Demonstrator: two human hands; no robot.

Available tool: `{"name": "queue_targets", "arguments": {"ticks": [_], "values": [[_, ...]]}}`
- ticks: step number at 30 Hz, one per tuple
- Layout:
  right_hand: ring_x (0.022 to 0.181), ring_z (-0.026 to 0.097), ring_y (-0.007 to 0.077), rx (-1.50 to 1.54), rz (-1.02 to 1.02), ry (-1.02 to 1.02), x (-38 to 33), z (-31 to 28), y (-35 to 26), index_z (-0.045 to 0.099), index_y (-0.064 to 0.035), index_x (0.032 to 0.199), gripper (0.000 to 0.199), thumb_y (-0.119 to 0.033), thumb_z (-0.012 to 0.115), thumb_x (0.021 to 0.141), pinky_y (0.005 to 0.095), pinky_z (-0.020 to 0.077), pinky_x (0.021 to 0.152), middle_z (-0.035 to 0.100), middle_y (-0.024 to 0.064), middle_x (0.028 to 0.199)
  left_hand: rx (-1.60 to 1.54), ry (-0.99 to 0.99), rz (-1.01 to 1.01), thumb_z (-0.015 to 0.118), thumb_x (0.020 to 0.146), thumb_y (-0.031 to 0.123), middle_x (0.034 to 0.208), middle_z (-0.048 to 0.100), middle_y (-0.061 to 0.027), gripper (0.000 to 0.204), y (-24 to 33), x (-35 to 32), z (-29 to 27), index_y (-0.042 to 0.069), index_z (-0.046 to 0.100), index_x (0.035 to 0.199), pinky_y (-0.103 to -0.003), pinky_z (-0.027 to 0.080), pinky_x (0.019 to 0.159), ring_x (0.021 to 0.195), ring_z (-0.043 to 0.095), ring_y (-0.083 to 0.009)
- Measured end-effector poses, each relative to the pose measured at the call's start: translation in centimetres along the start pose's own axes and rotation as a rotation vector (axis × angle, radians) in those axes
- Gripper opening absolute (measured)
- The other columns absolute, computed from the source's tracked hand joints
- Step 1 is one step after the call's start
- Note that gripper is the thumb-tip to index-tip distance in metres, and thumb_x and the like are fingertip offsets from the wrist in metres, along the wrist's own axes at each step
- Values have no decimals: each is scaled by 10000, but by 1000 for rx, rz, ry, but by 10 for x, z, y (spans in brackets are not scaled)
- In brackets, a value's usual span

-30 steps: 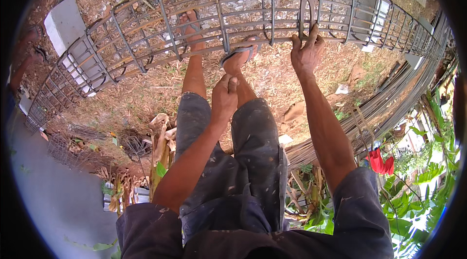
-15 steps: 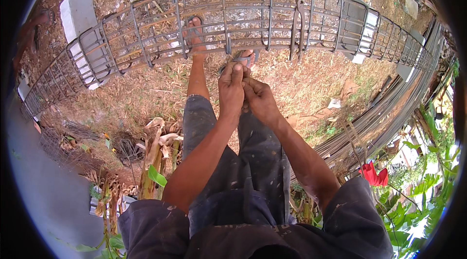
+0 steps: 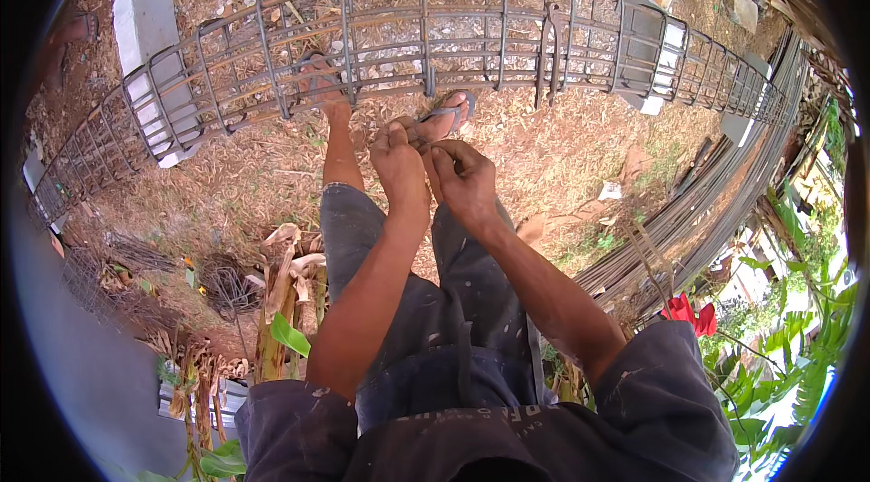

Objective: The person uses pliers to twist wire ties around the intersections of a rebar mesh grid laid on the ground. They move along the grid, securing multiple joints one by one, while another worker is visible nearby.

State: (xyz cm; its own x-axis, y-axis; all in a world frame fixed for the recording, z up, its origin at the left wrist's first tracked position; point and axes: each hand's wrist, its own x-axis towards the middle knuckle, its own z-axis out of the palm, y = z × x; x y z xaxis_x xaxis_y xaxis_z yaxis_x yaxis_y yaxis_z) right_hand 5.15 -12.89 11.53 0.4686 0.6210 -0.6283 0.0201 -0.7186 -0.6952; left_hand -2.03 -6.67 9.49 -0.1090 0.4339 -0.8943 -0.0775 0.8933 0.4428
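Note:
My left hand [image 3: 401, 169] is closed in a pinch, thumb against the bent fingers. Close beside it, my right hand [image 3: 468, 185] also pinches, thumb on fingertips. Whatever lies between the fingers is too small to make out. Both hands are in front of my legs, just on the near side of a long cage of rusty steel bars and square stirrups [image 3: 427, 29]. A pair of pincers [image 3: 546, 56] hangs on the cage to the right of my hands, its handles pointing down. Neither hand touches the cage or the pincers.
White-grey blocks [image 3: 147, 24] support the cage, another [image 3: 666, 56] at right. My sandalled feet [image 3: 446, 115] stand under and beside it. Bundled long steel rods [image 3: 698, 228] lie right. A red flower [image 3: 691, 314] and green leaves are near right; dry stems [image 3: 276, 319] stand near left.
Both hands have moved left and slightly nearer, and their fingertips are a little further apart. My left foot has shifted left under the cage. The pincers still hang in place.

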Motion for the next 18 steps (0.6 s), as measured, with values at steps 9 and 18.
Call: {"name": "queue_targets", "arguments": {"ticks": [9,18], "values": [[577,603,263,-310,-389,33,13,27,-37,655,-28,943,141,-24,637,803,348,475,493,589,92,726,-66,-112,-538,398,968,161,809,607,-90,206,79,59,-23,31,551,1016,-406,507,675,726,611,-245],[576,599,254,-388,-469,13,40,93,-70,643,-85,917,105,-112,602,823,381,459,477,563,52,684,260,-127,-286,375,1015,307,817,651,-98,349,134,92,-65,22,575,1031,-338,508,635,686,628,-196]]}}
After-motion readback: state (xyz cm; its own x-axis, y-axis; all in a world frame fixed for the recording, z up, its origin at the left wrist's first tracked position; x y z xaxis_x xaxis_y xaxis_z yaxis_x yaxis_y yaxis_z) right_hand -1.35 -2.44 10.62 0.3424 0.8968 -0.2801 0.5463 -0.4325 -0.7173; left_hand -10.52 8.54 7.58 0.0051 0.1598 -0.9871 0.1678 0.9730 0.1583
